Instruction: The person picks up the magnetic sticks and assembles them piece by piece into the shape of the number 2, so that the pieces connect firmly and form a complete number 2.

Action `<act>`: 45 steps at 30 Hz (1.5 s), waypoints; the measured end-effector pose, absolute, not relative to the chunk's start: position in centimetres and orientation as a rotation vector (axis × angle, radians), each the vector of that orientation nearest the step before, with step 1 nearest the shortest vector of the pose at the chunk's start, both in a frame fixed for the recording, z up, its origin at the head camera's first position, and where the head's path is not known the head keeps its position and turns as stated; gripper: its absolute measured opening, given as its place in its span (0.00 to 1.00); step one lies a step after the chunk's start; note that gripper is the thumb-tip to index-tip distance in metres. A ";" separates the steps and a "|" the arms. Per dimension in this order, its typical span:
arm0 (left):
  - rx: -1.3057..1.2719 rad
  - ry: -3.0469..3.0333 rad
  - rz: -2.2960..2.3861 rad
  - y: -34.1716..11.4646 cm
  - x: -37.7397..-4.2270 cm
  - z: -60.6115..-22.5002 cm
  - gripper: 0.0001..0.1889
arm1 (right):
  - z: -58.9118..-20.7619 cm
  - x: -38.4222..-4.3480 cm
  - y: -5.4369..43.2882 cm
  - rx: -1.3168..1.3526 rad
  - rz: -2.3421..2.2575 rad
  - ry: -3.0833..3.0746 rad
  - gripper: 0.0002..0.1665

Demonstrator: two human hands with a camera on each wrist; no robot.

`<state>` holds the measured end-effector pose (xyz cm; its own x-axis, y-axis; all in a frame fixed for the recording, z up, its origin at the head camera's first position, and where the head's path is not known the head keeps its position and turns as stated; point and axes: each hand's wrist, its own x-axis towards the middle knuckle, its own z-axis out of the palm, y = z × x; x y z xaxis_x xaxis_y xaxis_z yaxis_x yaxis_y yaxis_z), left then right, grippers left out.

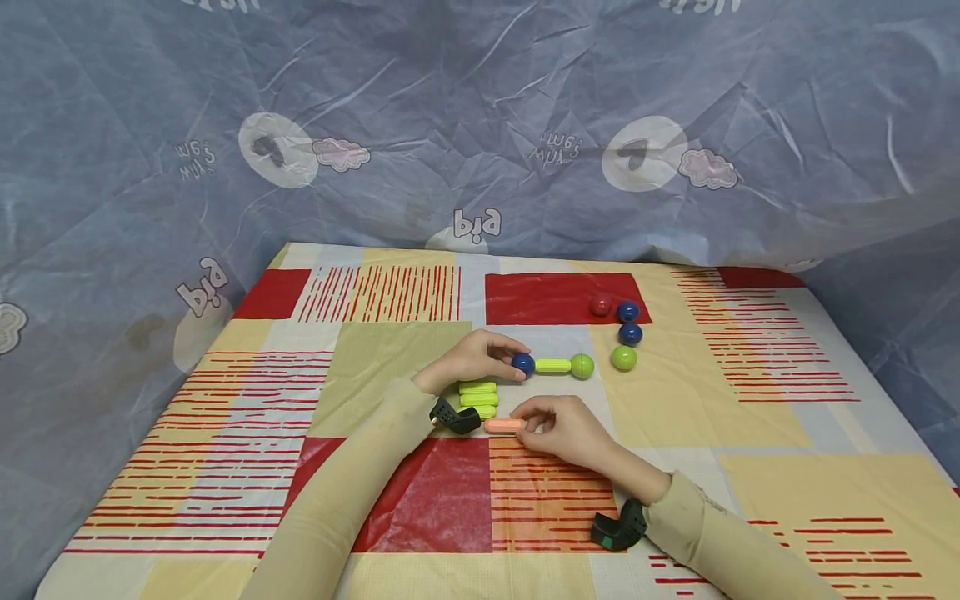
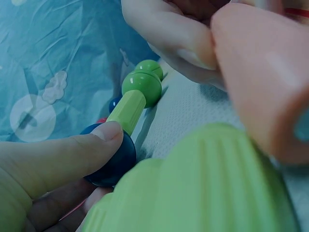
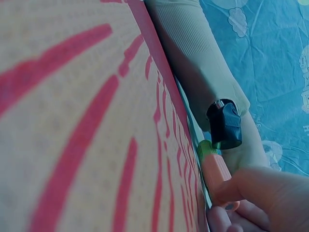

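My left hand point(image 1: 476, 355) pinches a dark blue ball point(image 1: 522, 364) between thumb and fingers. A ribbed yellow-green rod point(image 1: 552, 365) runs from that ball to a green ball point(image 1: 582, 366), forming a dumbbell shape on the cloth. Nearer to me, my right hand point(image 1: 566, 429) holds the right end of a salmon-pink rod point(image 1: 504, 426) between thumb and fingers. In the left wrist view, the pink rod point(image 2: 263, 72) looms large, with its hollow end facing the camera. Several loose yellow-green rods point(image 1: 478, 400) lie side by side below my left hand, just beyond the pink rod.
To the right of the dumbbell shape, a red ball point(image 1: 601, 305), two blue balls point(image 1: 630, 334) and another green ball point(image 1: 624, 358) sit on the patterned tablecloth point(image 1: 420, 500). A blue-grey printed sheet point(image 1: 420, 100) hangs behind the table and along its sides.
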<state>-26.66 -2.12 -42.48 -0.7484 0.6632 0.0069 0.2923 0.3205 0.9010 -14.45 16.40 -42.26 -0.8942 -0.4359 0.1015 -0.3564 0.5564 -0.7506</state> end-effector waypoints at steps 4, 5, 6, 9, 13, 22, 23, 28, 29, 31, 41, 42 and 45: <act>0.842 2.216 1.413 -2.2 -26.7 -42.5 0.20 | -42.2 -14.3 16.9 -0.614 -1.320 2.666 0.12; 0.842 2.217 1.411 -2.2 -26.7 -42.5 0.20 | -42.2 -14.2 17.0 -0.598 -1.332 2.664 0.12; 0.843 2.219 1.409 -2.2 -26.7 -42.5 0.20 | -42.3 -14.2 17.2 -0.575 -1.347 2.658 0.12; 0.848 2.227 1.400 -2.2 -26.7 -42.5 0.20 | -42.3 -14.2 17.6 -0.504 -1.398 2.645 0.13; 0.848 2.233 1.394 -2.2 -26.7 -42.5 0.20 | -42.2 -14.1 18.2 -0.403 -1.454 2.640 0.13; 0.845 2.192 1.424 -2.2 -26.7 -42.6 0.20 | -41.9 -13.5 20.0 -0.241 -1.546 2.648 0.16; 0.845 2.191 1.425 -2.2 -26.7 -42.7 0.20 | -41.9 -13.4 20.3 -0.224 -1.550 2.656 0.17; 0.851 2.205 1.411 -2.2 -26.8 -42.7 0.21 | -42.0 -13.1 21.4 -0.122 -1.565 2.711 0.17; 0.855 2.210 1.409 -2.2 -26.8 -42.7 0.21 | -42.1 -13.1 21.6 -0.103 -1.567 2.723 0.17; 0.866 2.220 1.402 -2.2 -26.8 -42.7 0.21 | -42.1 -13.0 22.0 -0.071 -1.567 2.752 0.16; 0.864 2.221 1.401 -2.2 -26.7 -42.5 0.21 | -42.3 -12.7 23.1 0.046 -1.544 2.840 0.19; 0.859 2.222 1.402 -2.2 -26.7 -42.5 0.21 | -42.2 -12.7 23.2 0.052 -1.549 2.844 0.19; 0.849 2.220 1.406 -2.2 -26.7 -42.5 0.21 | -42.2 -12.7 23.3 0.072 -1.566 2.856 0.19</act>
<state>-26.68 -2.20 -42.48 -0.7465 0.6654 0.0037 0.2877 0.3177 0.9035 -12.65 23.30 -42.24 -0.9923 0.0943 0.0808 -0.0174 0.5387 -0.8423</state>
